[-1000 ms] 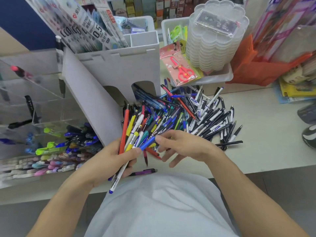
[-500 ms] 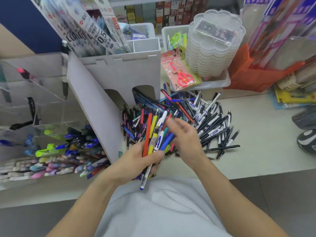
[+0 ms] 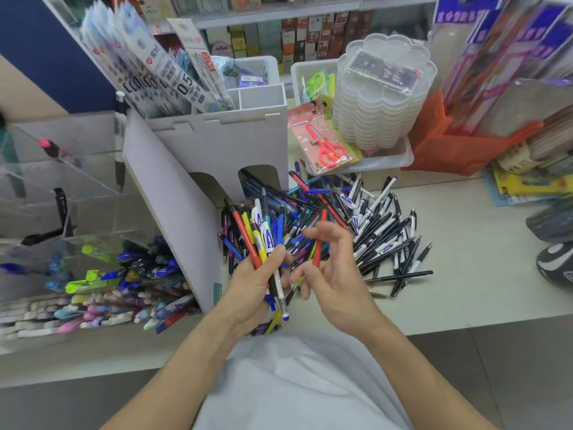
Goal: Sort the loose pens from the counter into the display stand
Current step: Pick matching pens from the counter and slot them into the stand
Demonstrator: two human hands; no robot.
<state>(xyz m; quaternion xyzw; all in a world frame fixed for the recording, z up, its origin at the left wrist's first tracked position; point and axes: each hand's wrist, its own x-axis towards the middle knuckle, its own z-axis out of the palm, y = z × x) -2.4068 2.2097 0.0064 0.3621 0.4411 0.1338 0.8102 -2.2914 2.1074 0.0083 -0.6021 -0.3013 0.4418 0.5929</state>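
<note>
My right hand (image 3: 333, 274) has lifted a red pen (image 3: 319, 243) from the pile.
Just left of it, my left hand (image 3: 257, 283) grips a bundle of pens (image 3: 263, 240); right fingers pinch the red one.

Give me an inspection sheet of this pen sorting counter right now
Surface: pale counter, bare at the right.
Job's things: loose pens heaped beside the grey display stand; clear acrylic stand partly filled.
Clutter: packaged red scissors, stacked clear trays.
Hands: left hand grips a pen bundle; right hand pinches a red pen.
Cables: nothing seen.
Surroundings: shop shelves behind.
</note>
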